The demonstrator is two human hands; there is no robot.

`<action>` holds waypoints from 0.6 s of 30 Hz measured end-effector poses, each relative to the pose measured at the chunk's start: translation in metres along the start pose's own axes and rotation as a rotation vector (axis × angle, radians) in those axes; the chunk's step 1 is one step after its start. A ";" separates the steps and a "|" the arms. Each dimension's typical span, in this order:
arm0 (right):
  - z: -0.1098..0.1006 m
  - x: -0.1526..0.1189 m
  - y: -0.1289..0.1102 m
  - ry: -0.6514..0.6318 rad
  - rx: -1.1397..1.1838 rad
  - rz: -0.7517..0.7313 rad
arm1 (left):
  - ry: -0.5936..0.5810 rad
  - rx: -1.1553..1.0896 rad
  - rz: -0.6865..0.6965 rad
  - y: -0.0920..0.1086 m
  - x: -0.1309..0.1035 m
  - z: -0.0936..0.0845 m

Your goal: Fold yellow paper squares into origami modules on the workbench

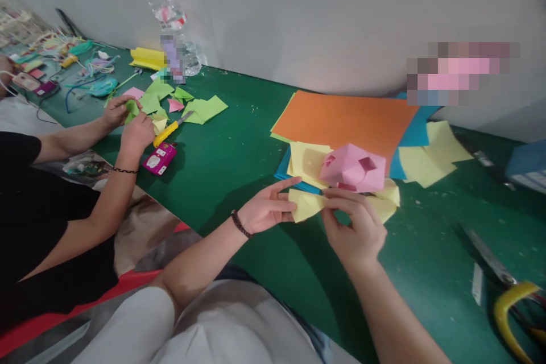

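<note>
Between my two hands is a small folded piece of pale yellow paper (305,206). My left hand (269,207), wearing a dark braided bracelet, grips its left end, with one finger stretched out above it. The fingertips of my right hand (356,226) pinch its right corner. Just behind them sits a pink folded-paper shape (355,168) with openings in its faces. Pale yellow sheets (310,160) lie to its left on top of blue paper (283,167). Another yellow folded piece (389,196) rests partly hidden behind my right hand.
A large orange sheet (345,116) lies at the back, with yellow sheets (439,153) to its right. Yellow-handled scissors (512,290) lie at the right. To the left, a co-worker's hands (132,122) fold green paper near a yellow cutter knife (167,133) and a magenta box (160,159).
</note>
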State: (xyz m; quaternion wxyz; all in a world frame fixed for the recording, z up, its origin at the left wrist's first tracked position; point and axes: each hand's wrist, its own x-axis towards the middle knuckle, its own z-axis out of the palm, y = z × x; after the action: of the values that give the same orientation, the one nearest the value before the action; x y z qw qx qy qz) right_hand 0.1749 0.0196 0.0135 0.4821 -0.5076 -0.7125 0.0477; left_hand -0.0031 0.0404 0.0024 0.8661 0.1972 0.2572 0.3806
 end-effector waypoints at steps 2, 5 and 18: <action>0.003 0.001 0.000 -0.027 0.244 0.248 | 0.048 -0.013 0.052 -0.001 0.001 0.000; 0.008 0.004 -0.003 -0.101 0.755 0.682 | 0.111 -0.012 0.131 -0.002 0.002 0.001; 0.013 0.002 -0.005 -0.300 1.136 1.049 | 0.097 0.073 0.178 0.000 0.000 0.010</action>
State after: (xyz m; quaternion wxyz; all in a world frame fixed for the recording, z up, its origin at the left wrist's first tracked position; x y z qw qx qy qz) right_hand 0.1620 0.0243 0.0108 0.4809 -0.4416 -0.3040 0.6937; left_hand 0.0031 0.0387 0.0101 0.8078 0.2319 0.2938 0.4554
